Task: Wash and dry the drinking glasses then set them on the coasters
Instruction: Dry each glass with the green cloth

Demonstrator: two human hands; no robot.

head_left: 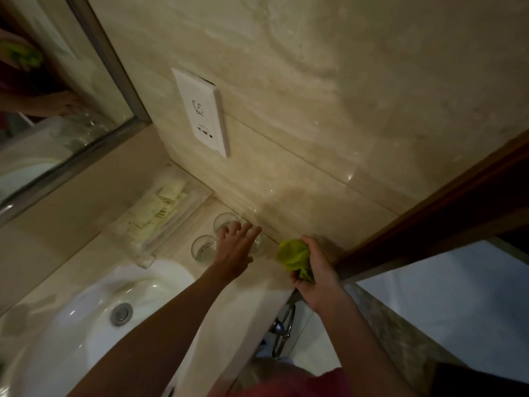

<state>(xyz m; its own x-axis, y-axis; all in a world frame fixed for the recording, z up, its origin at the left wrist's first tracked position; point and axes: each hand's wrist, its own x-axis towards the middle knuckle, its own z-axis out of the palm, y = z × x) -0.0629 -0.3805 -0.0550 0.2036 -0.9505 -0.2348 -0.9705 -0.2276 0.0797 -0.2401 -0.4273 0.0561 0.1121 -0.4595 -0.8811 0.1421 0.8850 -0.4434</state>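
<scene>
Apparently the job is near its end, though how near is a judgement. Three clear drinking glasses stand upright in a cluster on the pale surface (252, 285) against the tiled wall, between the clear tray of toiletries (160, 216) and the door frame: the back glass (226, 222), the front glass (203, 249), and a third glass (259, 244) half hidden under the left hand (236, 247). That hand reaches over the cluster with fingers spread and fairly straight; whether it touches the third glass or has just let go cannot be told. The right hand (313, 262) is curled round a bunched green cloth (294, 257), just beside the glasses, which suggests drying is finished or nearly so. The sink basin (86, 325) holds no glass. Coasters cannot be made out under the glasses, the picture being dim and blurred there. The glasses look short, straight-sided and empty, with faint glints on their rims; any remaining wetness is too fine to see.
</scene>
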